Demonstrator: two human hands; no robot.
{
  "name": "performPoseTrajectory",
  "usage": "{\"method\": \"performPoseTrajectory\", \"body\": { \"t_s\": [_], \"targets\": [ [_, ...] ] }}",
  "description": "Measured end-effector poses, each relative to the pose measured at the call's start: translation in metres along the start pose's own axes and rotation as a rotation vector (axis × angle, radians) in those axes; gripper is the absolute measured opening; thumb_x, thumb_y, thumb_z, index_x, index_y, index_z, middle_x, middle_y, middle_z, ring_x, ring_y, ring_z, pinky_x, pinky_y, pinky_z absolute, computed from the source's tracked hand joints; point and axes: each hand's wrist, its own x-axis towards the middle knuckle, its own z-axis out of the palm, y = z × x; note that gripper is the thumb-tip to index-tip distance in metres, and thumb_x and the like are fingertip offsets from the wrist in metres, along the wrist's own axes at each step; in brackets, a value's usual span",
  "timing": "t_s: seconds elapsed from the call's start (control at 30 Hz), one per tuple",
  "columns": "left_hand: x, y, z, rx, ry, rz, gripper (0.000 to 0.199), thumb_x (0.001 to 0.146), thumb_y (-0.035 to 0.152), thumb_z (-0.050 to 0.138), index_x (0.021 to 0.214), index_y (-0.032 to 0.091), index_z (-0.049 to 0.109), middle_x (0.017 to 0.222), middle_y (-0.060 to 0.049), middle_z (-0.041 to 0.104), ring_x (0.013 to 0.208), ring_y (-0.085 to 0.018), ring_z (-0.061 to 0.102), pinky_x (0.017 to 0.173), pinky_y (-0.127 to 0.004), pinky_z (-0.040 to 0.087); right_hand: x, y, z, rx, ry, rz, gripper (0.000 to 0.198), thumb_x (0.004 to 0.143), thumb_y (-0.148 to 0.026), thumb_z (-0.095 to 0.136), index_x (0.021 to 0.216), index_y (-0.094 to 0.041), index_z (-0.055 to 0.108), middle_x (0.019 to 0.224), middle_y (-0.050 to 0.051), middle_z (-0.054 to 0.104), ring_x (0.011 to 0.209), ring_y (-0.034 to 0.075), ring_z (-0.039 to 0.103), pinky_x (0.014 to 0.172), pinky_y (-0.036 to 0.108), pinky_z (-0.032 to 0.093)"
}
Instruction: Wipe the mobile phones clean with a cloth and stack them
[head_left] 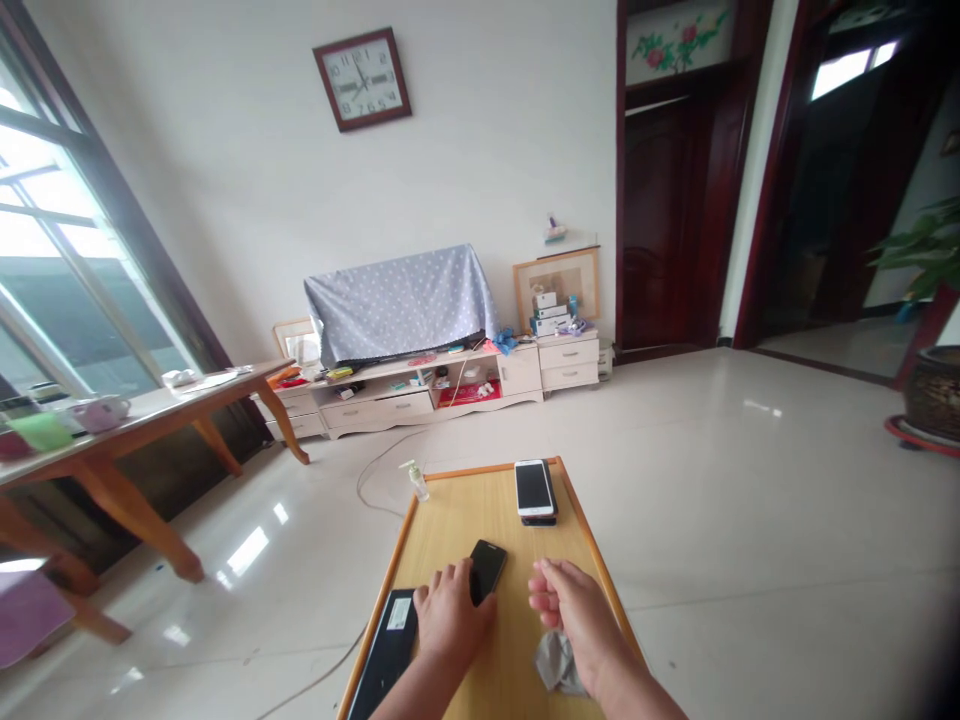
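My left hand [454, 615] rests low over the wooden table [465, 500], its thumb and fingers around the lower end of a black smartphone [491, 562]. The phone lies tilted, its upper part showing past my fingers. Just left of that hand is a flat black box [390, 650] with a white label, partly covered by my wrist. My right hand [574, 610] is closed, fingers curled and thumb against the index finger; whatever may be inside is hidden. Beneath it lies a crumpled grey cloth [556, 662].
At the table's far right a white phone [534, 488] sits on a stack of dark phones. A clear pump bottle [417, 482] stands in the far left corner. A cable [360, 490] runs over the floor. A larger wooden table [187, 405] is to the left.
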Motion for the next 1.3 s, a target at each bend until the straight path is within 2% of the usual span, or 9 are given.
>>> {"method": "performPoseTrajectory", "body": {
  "t_s": [0.23,0.47,0.57,0.7,0.83,0.9,1.03,1.13,1.3],
  "targets": [
    [-0.054,0.009,0.002,-0.055,-0.005,0.107,0.052,0.075,0.044,0.061,0.125,0.028,0.060,0.121,-0.007,0.067,0.117,-0.030,0.054,0.099,-0.042,0.031,-0.007,0.004,-0.004,-0.092,-0.011,-0.074,0.040,0.084,-0.059,0.061,0.089,-0.020,0.066,0.092,0.008,0.073,0.077,0.018,0.067,0.062,0.026,0.047],
    [-0.086,-0.005,0.004,-0.099,0.009,0.122,0.072,0.075,0.047,0.064,0.142,0.026,0.047,0.143,-0.007,0.055,0.132,-0.028,0.045,0.107,-0.039,0.029,-0.014,0.003,-0.015,-0.218,0.004,-0.116,0.039,0.083,-0.058,0.059,0.087,-0.020,0.065,0.086,0.006,0.071,0.070,0.016,0.065,0.057,0.024,0.044],
    [-0.101,-0.017,0.007,-0.068,0.001,0.059,0.072,0.079,0.051,0.062,0.144,0.024,0.044,0.147,-0.008,0.052,0.136,-0.029,0.040,0.110,-0.040,0.028,-0.019,0.005,-0.025,-0.457,0.037,-0.204,0.033,0.084,-0.054,0.061,0.085,-0.021,0.065,0.082,0.003,0.069,0.070,0.015,0.061,0.059,0.024,0.041],
    [-0.117,-0.029,0.007,-0.065,-0.022,0.036,0.064,0.085,0.046,0.057,0.143,0.023,0.044,0.147,-0.008,0.052,0.137,-0.028,0.040,0.111,-0.039,0.029,-0.033,0.013,-0.033,-0.987,0.103,-0.359,0.025,0.083,-0.047,0.067,0.089,-0.023,0.066,0.090,0.004,0.066,0.078,0.017,0.059,0.064,0.026,0.035],
    [-0.124,-0.032,0.002,-0.104,-0.018,0.051,0.057,0.086,0.041,0.055,0.140,0.023,0.047,0.143,-0.008,0.056,0.134,-0.027,0.043,0.109,-0.039,0.031,-0.048,0.029,-0.029,-1.323,0.044,-0.385,0.015,0.086,-0.035,0.065,0.090,-0.020,0.065,0.099,0.007,0.061,0.077,0.017,0.058,0.062,0.027,0.029],
    [-0.127,-0.031,-0.001,-0.107,-0.026,0.046,0.058,0.085,0.041,0.056,0.139,0.023,0.048,0.141,-0.008,0.057,0.133,-0.027,0.044,0.108,-0.038,0.031,-0.052,0.037,-0.025,-1.351,0.001,-0.416,0.006,0.088,-0.025,0.060,0.086,-0.020,0.064,0.097,0.005,0.059,0.074,0.014,0.056,0.061,0.027,0.027],
    [-0.140,-0.034,-0.002,-0.115,-0.028,0.060,0.061,0.081,0.042,0.060,0.139,0.024,0.048,0.138,-0.007,0.059,0.130,-0.027,0.046,0.107,-0.038,0.032,-0.051,0.044,-0.018,-1.280,0.027,-0.529,0.013,0.089,-0.011,0.052,0.086,-0.020,0.060,0.092,0.002,0.058,0.075,0.013,0.055,0.063,0.025,0.029],
    [-0.151,-0.038,-0.001,-0.135,0.007,0.116,0.056,0.085,0.040,0.055,0.138,0.023,0.049,0.139,-0.008,0.057,0.129,-0.025,0.047,0.110,-0.037,0.030,-0.050,0.046,-0.009,-1.219,0.072,-0.627,0.017,0.091,-0.009,0.046,0.088,-0.020,0.059,0.094,0.003,0.058,0.080,0.014,0.056,0.068,0.025,0.034],
    [-0.154,-0.045,-0.002,-0.140,0.006,0.090,0.064,0.078,0.043,0.059,0.138,0.023,0.052,0.138,-0.010,0.058,0.129,-0.028,0.048,0.111,-0.038,0.029,-0.056,0.052,0.011,-1.234,0.019,-0.747,0.029,0.092,-0.007,0.039,0.082,-0.020,0.062,0.091,0.006,0.062,0.084,0.018,0.058,0.076,0.028,0.041]
  ]
}}
